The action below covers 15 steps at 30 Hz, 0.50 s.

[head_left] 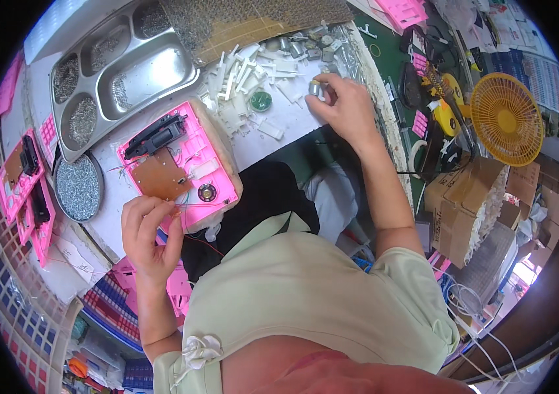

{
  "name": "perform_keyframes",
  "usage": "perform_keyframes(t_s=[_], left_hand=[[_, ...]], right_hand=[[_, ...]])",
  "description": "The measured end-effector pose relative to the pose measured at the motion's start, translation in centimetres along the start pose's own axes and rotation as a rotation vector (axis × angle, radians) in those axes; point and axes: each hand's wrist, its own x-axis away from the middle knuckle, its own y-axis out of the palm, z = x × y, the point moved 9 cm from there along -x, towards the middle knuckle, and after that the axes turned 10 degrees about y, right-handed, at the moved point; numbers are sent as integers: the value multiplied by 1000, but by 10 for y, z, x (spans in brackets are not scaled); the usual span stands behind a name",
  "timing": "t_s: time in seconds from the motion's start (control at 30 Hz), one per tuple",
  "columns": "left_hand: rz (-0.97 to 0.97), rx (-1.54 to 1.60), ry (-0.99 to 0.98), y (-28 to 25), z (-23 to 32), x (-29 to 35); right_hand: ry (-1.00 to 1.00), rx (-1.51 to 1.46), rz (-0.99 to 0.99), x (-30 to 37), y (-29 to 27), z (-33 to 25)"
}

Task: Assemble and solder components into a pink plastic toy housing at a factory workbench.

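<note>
My right hand (346, 108) pinches a small silver motor (317, 89) between thumb and fingers, above the right part of the table. My left hand (148, 230) is curled at the near edge of a pink plastic housing (227, 172), its fingertips beside thin red wires; what they hold, if anything, I cannot make out. Inside the housing are a brown circuit board (160, 176), a black plastic mechanism (156, 136) and a small round speaker (207, 192). The housing rests on a pale block.
White plastic parts (243, 73) lie scattered around a round green item (260, 100), with more motors (297, 49) behind. A metal compartment tray (184, 72) and a round dish of small metal pieces (79, 187) stand left. More pink housings (20, 177) lie far left. A yellow fan (506, 119) stands right.
</note>
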Motion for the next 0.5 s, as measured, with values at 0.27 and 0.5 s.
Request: perform_keyframes(t_s=[0.27, 0.5], left_hand=[[-254, 420, -234, 68, 7, -88], [-650, 685, -343, 122, 11, -103]], right_hand=[[38, -960, -569, 50, 24, -66], [-46, -1103, -920, 72, 25, -96]])
